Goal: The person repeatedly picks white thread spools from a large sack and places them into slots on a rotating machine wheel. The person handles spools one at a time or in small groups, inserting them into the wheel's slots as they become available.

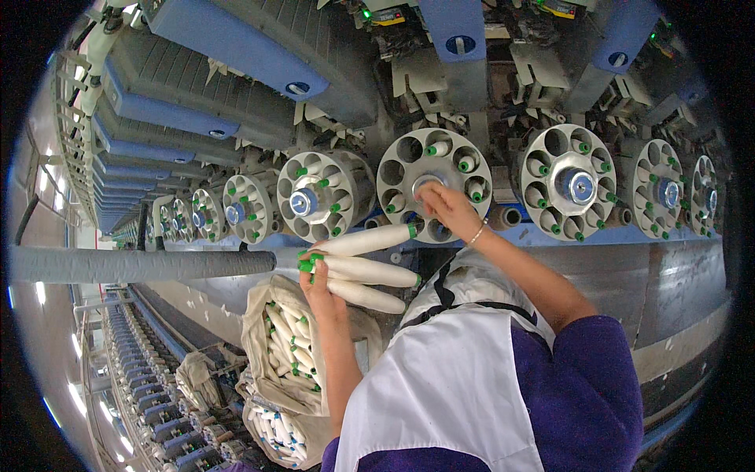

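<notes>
The likeliest trouble, I judge, is a dropped spool: the left hand [318, 289] has at least three yarn spools [371, 270] by their near ends only, its fingers closed around them, while their long bodies fan out unsupported toward the right. If that grip loosens or the wrist tips, the lowest could slide out and get dirty. The top one reaches close to the lower rim of the round holder [419, 167], so a careless swing might knock its tip there and scuff or snag the thread; the padded bar [141, 264] ends just beside the same hand and could bump the knuckles. The right hand [447, 206] is over the holder's middle, its fingers bent and drawn close together; whether they grasp anything or merely touch the hub, I cannot tell. The held spools lie between the holder and the open cloth sack [255, 316], in front of the white apron [440, 385]. They are slim and cream-white, fattest along the middle and narrowing toward both ends, with bright green tips showing at either side of the bunch. Their windings look smooth and full, without visible loose strands, though fine threads would be too small to make out.
</notes>
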{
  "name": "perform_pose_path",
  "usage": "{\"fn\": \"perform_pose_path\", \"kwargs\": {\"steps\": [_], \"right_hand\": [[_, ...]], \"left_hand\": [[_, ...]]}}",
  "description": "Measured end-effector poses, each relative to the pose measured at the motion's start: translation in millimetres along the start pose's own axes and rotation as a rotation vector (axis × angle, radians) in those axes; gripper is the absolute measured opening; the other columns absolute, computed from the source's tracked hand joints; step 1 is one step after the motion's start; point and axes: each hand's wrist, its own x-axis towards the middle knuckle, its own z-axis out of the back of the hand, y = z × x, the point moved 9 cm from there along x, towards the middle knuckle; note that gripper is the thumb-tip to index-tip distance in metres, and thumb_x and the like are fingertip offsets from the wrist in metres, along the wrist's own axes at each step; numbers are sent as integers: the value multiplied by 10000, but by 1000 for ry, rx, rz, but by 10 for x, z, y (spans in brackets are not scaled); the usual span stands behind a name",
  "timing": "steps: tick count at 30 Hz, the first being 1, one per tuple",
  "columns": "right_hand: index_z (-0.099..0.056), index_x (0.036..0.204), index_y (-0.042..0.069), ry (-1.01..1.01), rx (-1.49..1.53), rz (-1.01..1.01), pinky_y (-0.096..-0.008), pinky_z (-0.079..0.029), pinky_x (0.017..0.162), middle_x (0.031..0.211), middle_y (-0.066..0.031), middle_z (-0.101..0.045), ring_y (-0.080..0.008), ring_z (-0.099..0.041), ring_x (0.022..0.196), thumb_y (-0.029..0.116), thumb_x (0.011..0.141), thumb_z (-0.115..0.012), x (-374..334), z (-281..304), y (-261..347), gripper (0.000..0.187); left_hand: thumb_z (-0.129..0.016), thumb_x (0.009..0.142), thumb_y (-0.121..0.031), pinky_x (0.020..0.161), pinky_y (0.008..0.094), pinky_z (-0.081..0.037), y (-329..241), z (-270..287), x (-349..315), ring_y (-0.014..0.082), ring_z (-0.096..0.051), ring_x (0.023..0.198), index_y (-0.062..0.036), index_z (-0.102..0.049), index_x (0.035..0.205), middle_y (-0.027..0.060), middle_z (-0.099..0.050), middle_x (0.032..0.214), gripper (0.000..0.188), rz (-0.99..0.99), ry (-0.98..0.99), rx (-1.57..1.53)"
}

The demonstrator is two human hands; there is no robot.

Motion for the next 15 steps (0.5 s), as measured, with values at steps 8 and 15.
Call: {"fn": "perform_pose_path", "kwargs": {"steps": [8,15], "right_hand": [[-640,928,72,312,-656,63,-375,-492,651,765,-72,-655,-271,-638,748,283,926,-571,-373,231,-30,221],[-612,829,30,74,-242,170,-352,-490,713,874,-102,-593,-241,-608,780,179,941,-514,-46,99,102,211]], "left_hand": [[-668,872,-117,881,321,-440,211,205,185,193,-557,977,-38,-590,1053,58,-584,1074,212,78,-49,170],[-720,809,-123,880,369,-424,288,-718,83,322,-544,1010,-21,-573,981,148,-571,1047,249,-469,170,892]]}}
